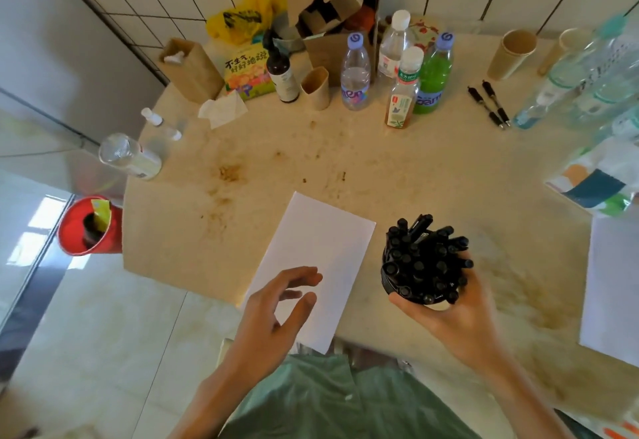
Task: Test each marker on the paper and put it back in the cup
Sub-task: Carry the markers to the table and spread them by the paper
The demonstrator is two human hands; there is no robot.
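Observation:
A blank white sheet of paper (318, 259) lies at the near edge of the beige table (380, 169), one corner hanging over it. To its right stands a cup packed with several black markers (423, 262), caps up. My right hand (453, 314) wraps around the near side of that cup, gripping it from below and behind. My left hand (276, 307) hovers over the lower left part of the paper, fingers spread and curved, holding nothing.
Bottles (397, 72), paper cups (511, 53), a tissue (223, 108) and cardboard crowd the table's far side. Two black pens (489, 103) lie at the back right. Another white sheet (612, 286) sits at the right edge. A red bucket (88, 227) stands on the floor left.

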